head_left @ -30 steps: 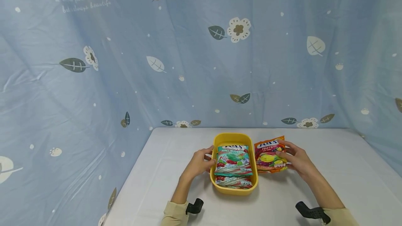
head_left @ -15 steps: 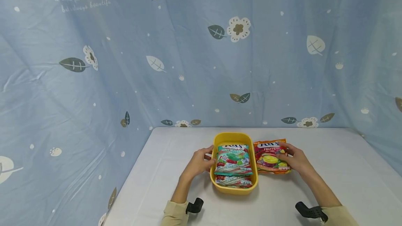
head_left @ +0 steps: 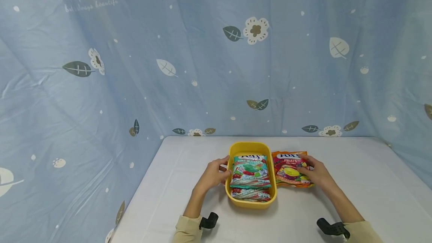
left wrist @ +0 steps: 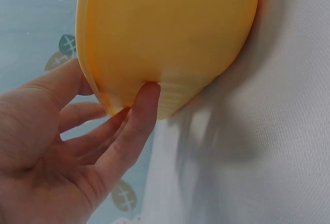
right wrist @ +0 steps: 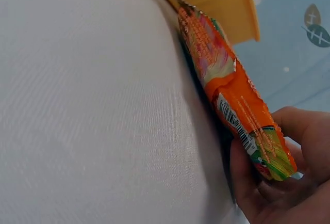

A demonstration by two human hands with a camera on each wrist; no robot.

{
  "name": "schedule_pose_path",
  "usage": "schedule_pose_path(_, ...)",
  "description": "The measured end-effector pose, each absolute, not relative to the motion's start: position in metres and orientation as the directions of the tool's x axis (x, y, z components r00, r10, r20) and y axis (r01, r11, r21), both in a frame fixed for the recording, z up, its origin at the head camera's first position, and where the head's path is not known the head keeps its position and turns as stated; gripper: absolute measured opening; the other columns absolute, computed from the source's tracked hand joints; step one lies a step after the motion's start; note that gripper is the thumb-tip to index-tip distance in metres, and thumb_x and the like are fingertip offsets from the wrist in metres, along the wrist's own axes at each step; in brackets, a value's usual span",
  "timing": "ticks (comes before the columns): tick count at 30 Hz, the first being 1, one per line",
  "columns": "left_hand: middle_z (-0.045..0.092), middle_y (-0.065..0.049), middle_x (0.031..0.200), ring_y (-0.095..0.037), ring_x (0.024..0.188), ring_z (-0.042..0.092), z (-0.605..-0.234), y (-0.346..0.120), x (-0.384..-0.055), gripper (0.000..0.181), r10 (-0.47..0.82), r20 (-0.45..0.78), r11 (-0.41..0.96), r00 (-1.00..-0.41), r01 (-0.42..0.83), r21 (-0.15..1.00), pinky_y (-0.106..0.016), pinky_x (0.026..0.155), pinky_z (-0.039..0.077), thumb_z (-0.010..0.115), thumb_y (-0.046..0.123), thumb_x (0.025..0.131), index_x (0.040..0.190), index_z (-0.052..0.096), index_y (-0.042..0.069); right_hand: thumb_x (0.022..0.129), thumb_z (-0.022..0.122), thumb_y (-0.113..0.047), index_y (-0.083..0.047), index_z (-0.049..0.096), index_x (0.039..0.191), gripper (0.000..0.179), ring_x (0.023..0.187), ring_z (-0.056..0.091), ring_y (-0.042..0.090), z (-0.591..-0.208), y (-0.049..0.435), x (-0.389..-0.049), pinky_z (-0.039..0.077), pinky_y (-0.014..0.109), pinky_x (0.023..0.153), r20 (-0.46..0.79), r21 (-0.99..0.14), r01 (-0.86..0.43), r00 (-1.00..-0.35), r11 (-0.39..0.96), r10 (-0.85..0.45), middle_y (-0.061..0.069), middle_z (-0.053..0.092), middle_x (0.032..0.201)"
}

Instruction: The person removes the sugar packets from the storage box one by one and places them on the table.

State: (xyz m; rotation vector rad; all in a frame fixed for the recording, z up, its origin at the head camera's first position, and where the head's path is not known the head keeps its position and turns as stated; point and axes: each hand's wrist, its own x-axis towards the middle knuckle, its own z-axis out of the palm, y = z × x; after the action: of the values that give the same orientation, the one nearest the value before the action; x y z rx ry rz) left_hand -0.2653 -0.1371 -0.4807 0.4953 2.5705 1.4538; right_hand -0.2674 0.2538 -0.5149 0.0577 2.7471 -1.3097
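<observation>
From the head view, finding the fruit candy bag [head_left: 289,170] lying on the white tabletop [head_left: 189,153], just right of the yellow tub [head_left: 251,204]; not being able to tell whether bag and tub are touching. Pinching the bag on its side away from the tub with the right hand [head_left: 318,173], thumb on top. Holding the tub's left wall with the left hand [head_left: 212,177]. Inside the tub, seeing a top mint bag [head_left: 250,171] partly covering a second mint bag [head_left: 251,194], both glossy and crinkled. Behind the tub, seeing a blue curtain [head_left: 287,66] hanging in soft folds.

From the left wrist view, seeing smooth plastic rounding at the tub's corner. Gripping that wall, one digit passing behind the rim, a fingertip pressing outside; judging the tub stiff.

From the right wrist view, seeing the fruit candy bag nearly edge-on beside the tub: pillow-shaped, slick film, crimped edge, barcode [right wrist: 236,123]. Gripping the end away from the tub, digits lying on both faces. Judging it fairly light, soft, slippery, probably shifting inside, hardly fragile; favouring a broad hold on the filled body over pinching film alone.
</observation>
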Motion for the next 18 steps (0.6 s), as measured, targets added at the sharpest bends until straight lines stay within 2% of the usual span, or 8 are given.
schedule_pose_path(10, 0.059, -0.019, 0.127, -0.024, 0.099, 0.064, -0.4833, -0.1371, -0.2647, 0.062, 0.360, 0.051, 0.470, -0.931, 0.229, 0.853, -0.035, 0.060, 0.063, 0.066, 0.012, 0.092, 0.148, 0.041, 0.002, 0.096, 0.057, -0.033, -0.004, 0.033, 0.150, 0.066, 0.129, 0.037, 0.056, -0.5147, 0.2537, -0.2679, 0.042, 0.069, 0.099, -0.119, -0.732, 0.085, -0.993, 0.676, -0.003, 0.040, 0.033, 0.146)
schedule_pose_path(18, 0.059, -0.019, 0.128, -0.024, 0.099, 0.064, -0.4821, -0.1372, -0.2645, 0.061, 0.355, 0.054, 0.465, -0.933, 0.227, 0.856, -0.032, 0.059, 0.063, 0.065, 0.012, 0.092, 0.148, 0.042, 0.002, 0.096, 0.058, -0.032, -0.002, 0.034, 0.149, 0.065, 0.128, 0.037, 0.058, -0.5121, 0.2510, -0.2688, 0.042, 0.070, 0.099, -0.097, -0.711, 0.067, -0.995, 0.700, -0.003, 0.040, 0.035, 0.144)
